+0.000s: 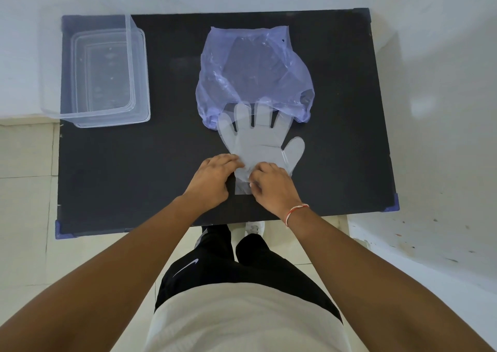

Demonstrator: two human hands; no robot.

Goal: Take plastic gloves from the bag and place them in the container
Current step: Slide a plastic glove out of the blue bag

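- While both hands work at the cuff end of the plastic glove, I read the step as pulling it clear of the bag, with the carry to the container not yet begun.
- Left hand: its grip is curled, fingertips pressed down on the cuff's left edge; I cannot tell whether it pinches the film or only pins it to the table.
- Right hand: its grip is closed at the cuff's right side, thumb and fingers drawn together as if nipping the film, though the contact itself is hidden under the knuckles.
- Ahead of both grips the glove lies flat, palm and thumb out in the open; its four fingertips are touching or just inside the bag's mouth.
- Beyond the glove, the bag is slack and puffed; a darker shape inside may be more gloves, but I cannot be sure.
- Far off to the left of the grips and further from me, the container stands open at the table's corner, and looks empty.
- Next, as I judge it, a firm pinch on one layer is needed, then a draw toward me until the fingertips are free, then a lift and a long carry left.
- Thin film may cling or drag the bag along, so one hand may have to hold the bag.
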